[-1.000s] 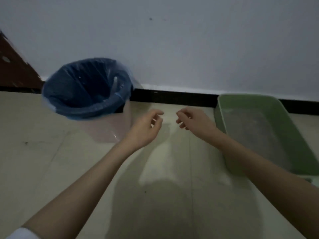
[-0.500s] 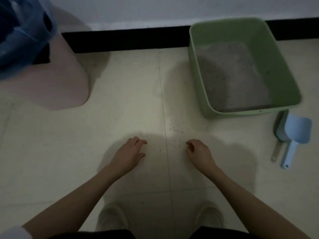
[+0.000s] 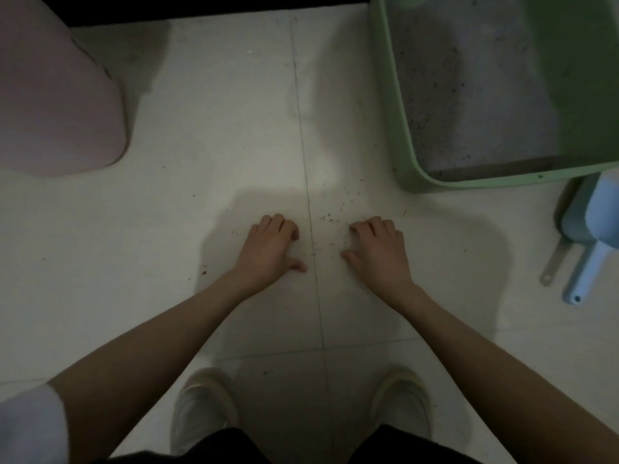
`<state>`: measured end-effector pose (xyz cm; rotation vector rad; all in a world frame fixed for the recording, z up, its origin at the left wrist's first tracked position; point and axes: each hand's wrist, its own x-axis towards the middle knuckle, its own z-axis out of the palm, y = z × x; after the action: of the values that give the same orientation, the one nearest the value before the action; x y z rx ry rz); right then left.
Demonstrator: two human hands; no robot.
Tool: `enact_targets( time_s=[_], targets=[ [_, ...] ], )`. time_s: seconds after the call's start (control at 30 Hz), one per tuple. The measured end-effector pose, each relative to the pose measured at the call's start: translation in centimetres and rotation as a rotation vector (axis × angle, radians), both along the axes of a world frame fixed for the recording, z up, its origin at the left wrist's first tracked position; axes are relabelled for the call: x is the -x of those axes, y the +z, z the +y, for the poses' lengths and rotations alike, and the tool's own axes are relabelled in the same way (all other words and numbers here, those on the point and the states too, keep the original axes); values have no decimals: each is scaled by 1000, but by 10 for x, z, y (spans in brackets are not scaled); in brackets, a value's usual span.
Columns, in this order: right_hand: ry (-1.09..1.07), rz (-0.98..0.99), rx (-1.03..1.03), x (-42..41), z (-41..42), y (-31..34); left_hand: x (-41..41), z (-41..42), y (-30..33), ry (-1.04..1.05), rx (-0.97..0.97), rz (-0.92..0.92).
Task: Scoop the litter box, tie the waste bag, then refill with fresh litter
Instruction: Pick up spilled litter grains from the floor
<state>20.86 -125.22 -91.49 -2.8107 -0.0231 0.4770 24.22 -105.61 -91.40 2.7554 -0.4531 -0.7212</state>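
Observation:
A green litter box (image 3: 407, 162) with grey litter (image 3: 469, 88) inside stands on the floor at the upper right. Two light-blue scoops (image 3: 596, 229) lie on the tiles just right of its near corner. The pink waste bin (image 3: 57, 102) stands at the upper left; its rim and bag are out of frame. My left hand (image 3: 273, 247) and my right hand (image 3: 376, 251) hang side by side over the floor in the middle, palms down, fingers loosely curled, holding nothing. Both are well short of the box and the scoops.
Spilled litter grains (image 3: 330, 217) dot the pale tiles (image 3: 214, 128) between my hands and the box. My two shoes (image 3: 201, 406) stand at the bottom. A dark skirting strip (image 3: 201, 3) runs along the top edge.
The view has tilted further down and closer to the floor. Both hands dropped from in front of the bin toward the tiles and stay empty. The scoops came into sight.

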Motion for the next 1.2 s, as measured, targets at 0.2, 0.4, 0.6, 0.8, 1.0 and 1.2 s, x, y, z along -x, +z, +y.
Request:
enact_targets(
  time_s=[0.2,0.4,0.6,0.8,1.0,1.2],
  targets=[
    [123,-283,-46,10,-5,-6,-12,-5,-5,96,172,-213],
    [929,-138,-56,59,22,-32,28,49,-10,293,223,-321],
    [934,-166,77,16,40,-42,46,77,-8,275,134,-255],
    [674,-194,169,-14,18,-33,61,65,-15,69,-125,-141],
    [657,-164,87,50,1,-24,83,25,-32,-199,-130,-215],
    [623,-130,130,38,-12,-35,41,5,-39,-297,-78,-264]
  ],
)
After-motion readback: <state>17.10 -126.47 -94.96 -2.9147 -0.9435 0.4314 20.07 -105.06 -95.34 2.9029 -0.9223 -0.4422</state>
